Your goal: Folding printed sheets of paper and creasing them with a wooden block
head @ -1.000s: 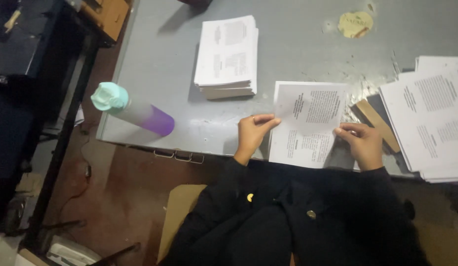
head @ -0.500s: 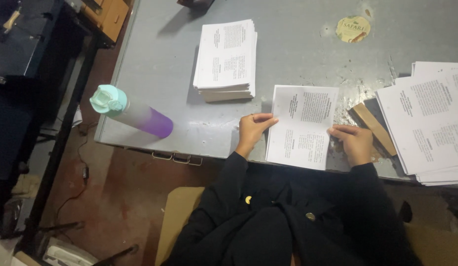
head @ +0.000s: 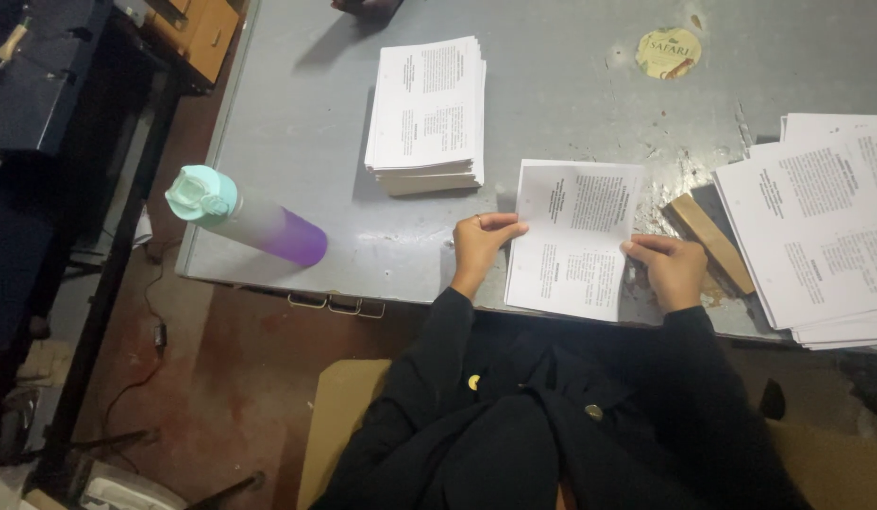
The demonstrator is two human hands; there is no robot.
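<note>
Printed sheet (head: 573, 238) lies flat at the near edge of the grey table (head: 297, 123), right in front of the seated person, w/ both hands on it. Left hand (head: 478, 247) sits at the sheet's left edge, fingers curled and thumb tucked over the margin, pinching that edge; right hand (head: 673, 270) rests on the right edge, fingers bunched and pressing down, tho whether it grips or just holds flat can't be told from up here. Risks, as a judgement: sheet's bottom edge sits just about at the table lip, so a loose grip could let it slide into the lap. Uneven pressure from the 2 hands could skew or crease the paper. Wooden block (head: 710, 242) lies just beside the right hand, touching distance, and an elbow swing could knock it into the loose fanned pile of sheets (head: 821, 236) at far right, which already overhangs the corner. Neat stack (head: 427, 115) further up looks safe, well apart. Teal-capped purple bottle (head: 245, 219) lies on its side near the left table edge; it could roll off if the table gets bumped.
</note>
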